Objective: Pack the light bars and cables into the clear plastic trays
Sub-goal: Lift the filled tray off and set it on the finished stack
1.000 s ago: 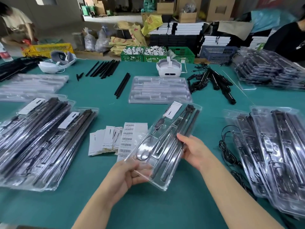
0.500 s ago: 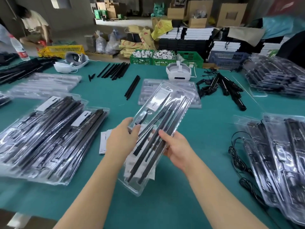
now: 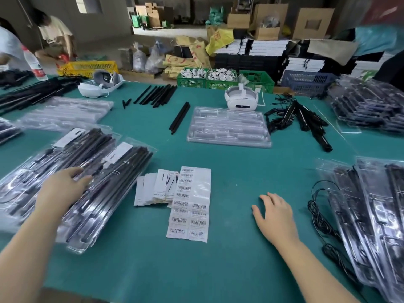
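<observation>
My left hand (image 3: 60,189) rests with straight fingers on top of a packed clear tray (image 3: 109,193), which lies on a stack of filled trays at the left of the green table. My right hand (image 3: 274,213) hovers open over bare table, holding nothing. An empty stack of clear plastic trays (image 3: 229,127) lies mid-table. Loose black light bars (image 3: 180,117) lie just left of it, with more bars (image 3: 156,96) farther back. A tangle of black cables and bars (image 3: 301,119) sits to its right.
Barcode label sheets (image 3: 190,204) and small white cards (image 3: 157,189) lie between my hands. Filled trays (image 3: 371,215) with a loose black cable (image 3: 321,215) crowd the right edge. Two white headsets (image 3: 241,99) (image 3: 98,86) and more empty trays (image 3: 65,112) lie farther back. People work at far left.
The packed tray that both hands held over the table centre now lies on the left stack. My left hand went with it; my right hand let go and moved right.
</observation>
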Available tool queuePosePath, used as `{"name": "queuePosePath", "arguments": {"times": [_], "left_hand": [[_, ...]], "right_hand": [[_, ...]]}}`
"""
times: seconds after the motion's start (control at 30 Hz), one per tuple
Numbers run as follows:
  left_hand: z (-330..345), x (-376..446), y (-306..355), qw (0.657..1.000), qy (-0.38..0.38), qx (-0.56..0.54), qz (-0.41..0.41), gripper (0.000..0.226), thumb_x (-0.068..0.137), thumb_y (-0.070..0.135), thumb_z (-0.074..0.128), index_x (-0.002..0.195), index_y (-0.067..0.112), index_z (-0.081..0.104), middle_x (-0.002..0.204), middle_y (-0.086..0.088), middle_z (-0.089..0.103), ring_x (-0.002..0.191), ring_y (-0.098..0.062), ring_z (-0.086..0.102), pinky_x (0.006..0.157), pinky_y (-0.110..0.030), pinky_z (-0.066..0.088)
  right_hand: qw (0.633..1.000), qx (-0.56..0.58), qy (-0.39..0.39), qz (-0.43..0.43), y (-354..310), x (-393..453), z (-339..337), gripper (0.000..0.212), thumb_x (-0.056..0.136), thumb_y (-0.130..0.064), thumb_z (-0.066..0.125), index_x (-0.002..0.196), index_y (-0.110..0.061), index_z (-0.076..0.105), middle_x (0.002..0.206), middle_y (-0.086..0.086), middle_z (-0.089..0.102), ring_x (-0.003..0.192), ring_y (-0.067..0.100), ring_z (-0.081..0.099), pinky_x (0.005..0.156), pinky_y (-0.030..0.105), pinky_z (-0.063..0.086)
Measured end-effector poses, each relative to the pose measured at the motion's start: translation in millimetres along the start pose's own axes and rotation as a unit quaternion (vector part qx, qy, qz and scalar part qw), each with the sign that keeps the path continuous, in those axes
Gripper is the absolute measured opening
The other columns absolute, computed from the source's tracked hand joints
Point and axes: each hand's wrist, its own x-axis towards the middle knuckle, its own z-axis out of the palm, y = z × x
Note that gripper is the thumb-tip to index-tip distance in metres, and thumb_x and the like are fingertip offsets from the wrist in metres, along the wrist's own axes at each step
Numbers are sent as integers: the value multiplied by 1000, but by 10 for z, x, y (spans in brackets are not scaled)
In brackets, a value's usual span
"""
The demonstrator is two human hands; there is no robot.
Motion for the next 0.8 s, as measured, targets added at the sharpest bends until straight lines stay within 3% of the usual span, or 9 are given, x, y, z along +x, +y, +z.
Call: {"name": "queuePosePath", "arguments": {"times": [0.17, 0.27, 0.3, 0.4, 0.47, 0.53, 0.63, 0.7, 0.8], "left_hand": [[107, -44, 83, 993, 38, 114, -19, 37, 98, 42, 57, 122, 15, 64, 66, -7, 57, 54, -23, 56, 49, -25, 41], [142, -73, 174, 969, 59, 240, -4, 17, 92, 23, 63, 105, 14, 68, 83, -14, 61, 76, -29, 52, 60, -34, 41], [164, -58, 188, 965, 63, 254, 13, 20, 88, 13, 64, 107, 14, 70, 89, -15, 62, 82, -32, 53, 63, -37, 42], [258, -27, 236, 975, 9, 217, 54, 46, 87, -2, 54, 126, 19, 67, 85, -9, 56, 75, -29, 56, 59, -37, 47], [296, -32, 332, 977, -8, 209, 48, 47, 92, 7, 48, 134, 23, 61, 102, -11, 61, 88, -30, 58, 67, -39, 50], [291, -54, 459, 973, -22, 227, 32, 47, 98, 36, 40, 141, 21, 52, 127, -17, 59, 111, -36, 55, 85, -45, 51], [317, -118, 641, 964, -81, 248, 54, 91, 85, 84, 26, 154, 24, 26, 154, -18, 37, 140, -39, 36, 106, -53, 37], [394, -174, 733, 957, -127, 245, 91, 98, 81, 88, 33, 158, 31, 13, 162, -15, 22, 149, -36, 20, 113, -55, 27], [509, -208, 786, 952, -171, 238, 89, 82, 93, 64, 45, 158, 28, 12, 162, -17, 17, 149, -37, 18, 115, -56, 29]], "right_hand": [[1000, 5, 15, -2, 11, 11, 5, 47, 99, -47, 49, 135, -18, 57, 143, 3, 52, 139, 23, 40, 116, 39, 26], [1000, 10, 21, -5, 21, 9, 5, 45, 99, -46, 51, 133, -18, 59, 141, 3, 53, 138, 23, 41, 116, 39, 27], [1000, 12, 21, -5, 20, 5, 8, 45, 98, -46, 51, 133, -18, 59, 141, 3, 54, 137, 23, 42, 115, 39, 28], [999, 21, 25, -5, 22, 7, 3, 44, 98, -45, 52, 131, -18, 60, 139, 3, 55, 137, 23, 43, 115, 40, 28], [1000, 20, 20, -2, 18, 4, 1, 44, 99, -46, 51, 133, -19, 59, 141, 3, 54, 138, 22, 41, 116, 39, 27], [1000, 17, 16, -1, 21, 5, 6, 46, 99, -47, 48, 135, -20, 57, 143, 2, 51, 139, 21, 39, 117, 38, 26], [1000, 15, 13, -1, 31, 7, 14, 47, 100, -48, 46, 137, -21, 55, 145, 1, 50, 141, 20, 37, 118, 37, 24], [1000, 19, 12, -1, 38, 1, 16, 46, 100, -47, 46, 137, -21, 55, 147, 1, 49, 142, 20, 37, 118, 38, 25], [1000, 26, 7, -2, 50, -1, 12, 46, 101, -46, 45, 138, -21, 55, 149, 2, 48, 143, 20, 35, 119, 38, 24]]}}
